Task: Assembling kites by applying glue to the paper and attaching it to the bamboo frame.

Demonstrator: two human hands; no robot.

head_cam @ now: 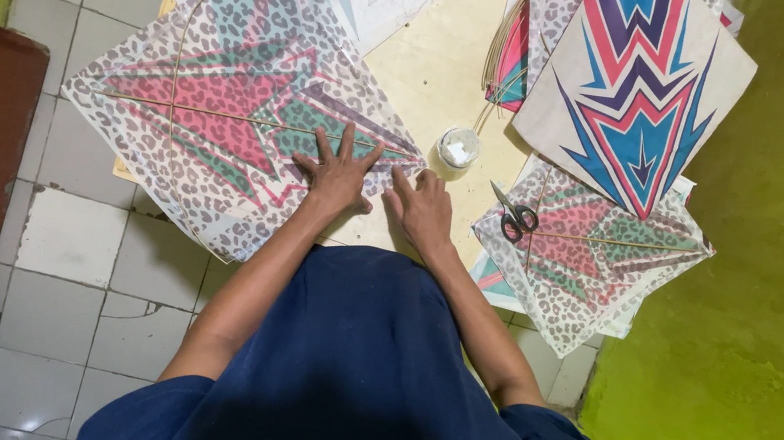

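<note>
Small round white jar (459,146) stands on the counter (433,64), just beyond the right hand (422,209); contents not discernible. Left hand (337,175): grip released, fingers spread flat on the leopard-print kite (226,97). Right hand: grip released, fingertips pressing the kite's near corner. Scissors (512,216) lie right of the right hand, on another kite (590,251).

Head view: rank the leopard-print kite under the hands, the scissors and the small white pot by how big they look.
1. leopard-print kite, by far the largest, pressed flat by the left hand and right hand.
2. scissors.
3. small white pot, close to the scissors in apparent size, so that order is unsure.
</note>
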